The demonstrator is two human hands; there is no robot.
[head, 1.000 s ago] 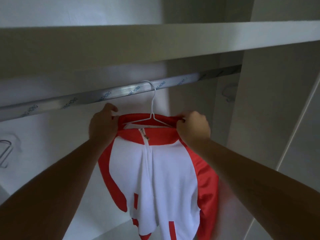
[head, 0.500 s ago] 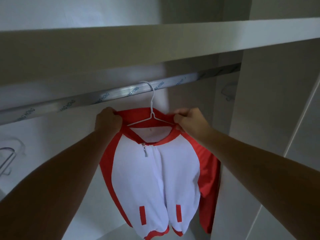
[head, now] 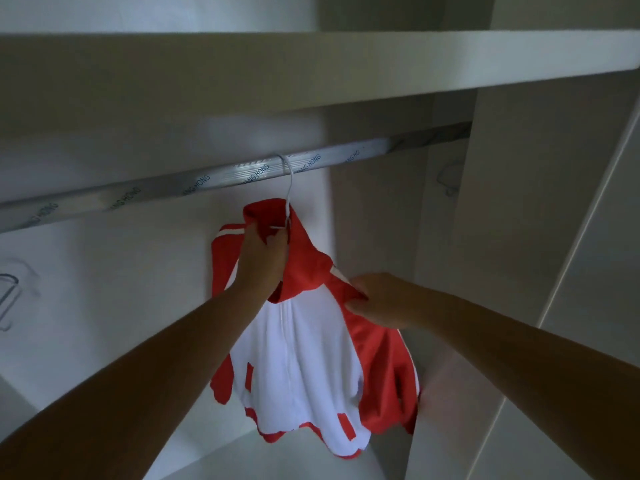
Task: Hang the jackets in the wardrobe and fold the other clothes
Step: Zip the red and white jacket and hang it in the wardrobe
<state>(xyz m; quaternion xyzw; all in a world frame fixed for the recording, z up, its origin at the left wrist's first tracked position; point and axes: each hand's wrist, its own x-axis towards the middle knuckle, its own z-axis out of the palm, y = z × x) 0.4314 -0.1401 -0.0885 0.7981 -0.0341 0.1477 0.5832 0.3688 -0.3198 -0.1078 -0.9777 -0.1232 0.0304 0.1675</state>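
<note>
We are gripping the red-and-white jacket [head: 304, 358], hanging by its wire hanger [head: 289, 188] on the wardrobe rail [head: 207, 180], left hand [head: 263, 258] at the collar and right hand [head: 377, 299] pinching a shoulder, where uneven tugging risks sliding it off.

The shelf [head: 311, 74] sits close above the rail [head: 145, 197]. Left of the red-and-white jacket [head: 311, 358] the rail is bare; the side panel [head: 512, 237] stands near its right.

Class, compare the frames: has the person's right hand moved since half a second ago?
Yes. The right hand has dropped away from the rail, from the collar down to the red shoulder of the jacket.
</note>
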